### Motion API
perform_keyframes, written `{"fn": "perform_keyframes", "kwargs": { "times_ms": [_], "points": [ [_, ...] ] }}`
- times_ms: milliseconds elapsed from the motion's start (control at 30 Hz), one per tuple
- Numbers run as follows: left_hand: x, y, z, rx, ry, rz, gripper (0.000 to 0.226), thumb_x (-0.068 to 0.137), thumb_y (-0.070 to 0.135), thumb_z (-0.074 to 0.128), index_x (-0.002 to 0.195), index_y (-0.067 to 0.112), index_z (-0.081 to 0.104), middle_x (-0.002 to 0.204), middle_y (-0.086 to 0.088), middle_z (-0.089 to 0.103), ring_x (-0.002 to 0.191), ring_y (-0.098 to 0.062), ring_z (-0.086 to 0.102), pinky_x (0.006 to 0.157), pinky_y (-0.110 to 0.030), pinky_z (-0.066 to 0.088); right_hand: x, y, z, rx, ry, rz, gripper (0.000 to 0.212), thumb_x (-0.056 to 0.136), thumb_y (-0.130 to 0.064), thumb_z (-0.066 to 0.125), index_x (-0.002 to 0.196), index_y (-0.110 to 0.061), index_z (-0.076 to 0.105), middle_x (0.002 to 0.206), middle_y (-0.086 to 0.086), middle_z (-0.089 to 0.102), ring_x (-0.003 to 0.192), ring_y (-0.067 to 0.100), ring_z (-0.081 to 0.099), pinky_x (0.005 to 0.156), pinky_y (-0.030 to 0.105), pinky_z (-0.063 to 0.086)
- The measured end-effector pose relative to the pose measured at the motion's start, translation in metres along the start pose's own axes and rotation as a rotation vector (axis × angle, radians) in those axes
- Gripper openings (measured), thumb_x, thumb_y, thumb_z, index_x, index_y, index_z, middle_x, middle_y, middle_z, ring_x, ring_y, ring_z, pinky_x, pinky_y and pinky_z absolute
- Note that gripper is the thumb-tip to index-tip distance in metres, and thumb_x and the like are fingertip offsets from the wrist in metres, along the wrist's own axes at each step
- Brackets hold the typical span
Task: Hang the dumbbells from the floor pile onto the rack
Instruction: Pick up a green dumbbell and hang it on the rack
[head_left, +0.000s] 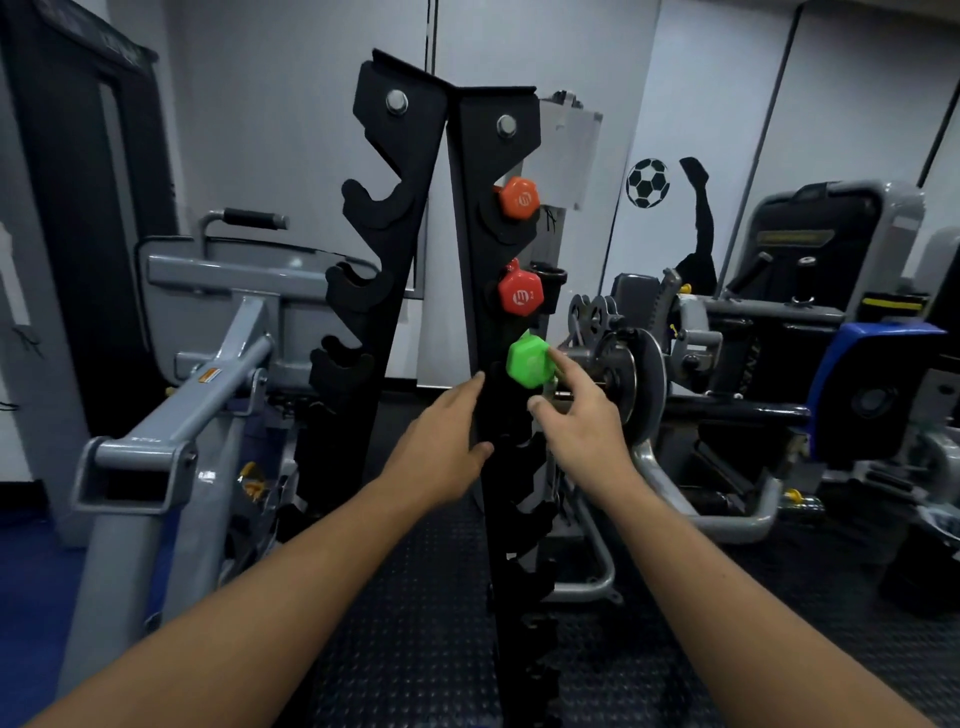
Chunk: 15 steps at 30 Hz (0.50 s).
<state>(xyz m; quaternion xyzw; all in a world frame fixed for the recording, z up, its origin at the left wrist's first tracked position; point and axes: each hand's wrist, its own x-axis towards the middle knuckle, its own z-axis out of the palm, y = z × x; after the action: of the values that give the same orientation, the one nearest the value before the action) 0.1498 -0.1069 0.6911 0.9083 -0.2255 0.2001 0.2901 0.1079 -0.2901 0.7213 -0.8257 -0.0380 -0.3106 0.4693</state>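
Observation:
A tall black rack (467, 249) with hooked slots stands right in front of me. On its right upright hang an orange dumbbell (518, 197), a red dumbbell (521, 294) below it, and a green dumbbell (529, 362) lower still. My right hand (582, 421) is beside the green dumbbell, its index finger touching the green head, the other fingers relaxed. My left hand (441, 441) lies open against the left side of the same upright, fingers straight. The left upright's slots (358, 291) hold nothing. No floor pile is in view.
A grey exercise machine (197, 395) stands close on the left. More grey and black machines (779, 332) crowd the right, with a curved steel tube (701, 514) near the rack's foot. Black studded rubber flooring (415, 623) runs under my arms.

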Motion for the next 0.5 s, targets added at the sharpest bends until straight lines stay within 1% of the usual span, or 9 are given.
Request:
{"fn": "perform_keyframes", "kwargs": {
  "times_ms": [33,67,133,167,200,233,267,400,500],
  "points": [
    [-0.008,0.001,-0.001,0.018,-0.013,0.008,0.092,0.094,0.031,0.075,0.166,0.028,0.018,0.168,0.002,0.032,0.151,-0.023,0.038,0.121,-0.047,0.038,-0.011,-0.001,0.001,0.006,0.002,0.014,0.058,0.096,-0.016,0.070,0.150,-0.032,0.055,0.087,-0.010,0.071,0.060,-0.002,0.059,0.057,0.006,0.045],
    [-0.016,0.001,-0.003,0.038,-0.023,0.010,0.092,0.094,0.031,0.074,0.166,0.028,0.018,0.169,0.003,0.030,0.151,-0.023,0.038,0.121,-0.046,0.038,-0.022,-0.001,0.003,0.004,-0.002,0.029,0.055,0.096,-0.016,0.070,0.148,-0.030,0.057,0.085,-0.013,0.069,0.061,-0.007,0.060,0.058,0.005,0.045],
    [-0.032,0.001,-0.005,0.084,-0.039,0.007,0.091,0.096,0.035,0.072,0.166,0.029,0.015,0.171,0.003,0.026,0.151,-0.024,0.038,0.119,-0.046,0.040,-0.043,0.001,0.007,-0.004,-0.015,0.042,0.051,0.096,-0.017,0.071,0.145,-0.028,0.061,0.091,-0.021,0.065,0.074,-0.014,0.064,0.067,0.003,0.048],
    [-0.042,0.001,-0.006,0.115,-0.051,0.009,0.091,0.097,0.037,0.070,0.167,0.030,0.013,0.172,0.003,0.023,0.150,-0.025,0.039,0.118,-0.046,0.041,-0.054,0.003,0.009,-0.019,-0.022,0.042,0.049,0.095,-0.019,0.071,0.143,-0.027,0.062,0.098,-0.019,0.068,0.083,-0.011,0.067,0.075,0.008,0.053],
    [-0.052,0.002,-0.008,0.147,-0.069,0.015,0.090,0.098,0.039,0.068,0.167,0.031,0.011,0.173,0.004,0.019,0.150,-0.026,0.040,0.117,-0.045,0.043,-0.064,0.005,0.010,-0.043,-0.032,0.043,0.048,0.095,-0.021,0.071,0.142,-0.028,0.063,0.106,-0.013,0.070,0.091,-0.004,0.068,0.083,0.018,0.057],
    [-0.063,0.002,-0.009,0.176,-0.084,0.024,0.089,0.099,0.041,0.066,0.167,0.031,0.010,0.173,0.005,0.016,0.149,-0.027,0.041,0.116,-0.045,0.043,-0.075,0.007,0.010,-0.071,-0.052,0.043,0.047,0.096,-0.024,0.070,0.142,-0.028,0.063,0.114,-0.008,0.071,0.098,0.001,0.068,0.088,0.024,0.058],
    [-0.075,0.002,-0.010,0.206,-0.095,0.036,0.088,0.100,0.042,0.065,0.167,0.031,0.009,0.174,0.005,0.015,0.148,-0.027,0.042,0.115,-0.044,0.044,-0.086,0.008,0.011,-0.099,-0.078,0.042,0.045,0.098,-0.025,0.069,0.142,-0.028,0.063,0.121,-0.005,0.069,0.102,0.005,0.067,0.090,0.026,0.057],
    [-0.117,-0.007,-0.008,0.326,-0.130,0.094,0.085,0.103,0.044,0.059,0.168,0.029,0.006,0.174,0.000,0.013,0.149,-0.025,0.040,0.120,-0.042,0.037,-0.127,0.014,0.011,-0.166,-0.164,0.022,0.043,0.102,-0.028,0.065,0.145,-0.029,0.059,0.134,-0.009,0.063,0.112,0.004,0.059,0.090,0.017,0.046],
    [-0.138,-0.016,-0.006,0.343,-0.154,0.092,0.085,0.103,0.045,0.059,0.168,0.028,0.007,0.174,-0.001,0.015,0.151,-0.023,0.038,0.123,-0.042,0.036,-0.145,0.019,0.012,-0.180,-0.215,0.025,0.044,0.103,-0.028,0.064,0.146,-0.028,0.057,0.141,-0.010,0.059,0.117,0.007,0.058,0.093,0.017,0.043]
  ]
}}
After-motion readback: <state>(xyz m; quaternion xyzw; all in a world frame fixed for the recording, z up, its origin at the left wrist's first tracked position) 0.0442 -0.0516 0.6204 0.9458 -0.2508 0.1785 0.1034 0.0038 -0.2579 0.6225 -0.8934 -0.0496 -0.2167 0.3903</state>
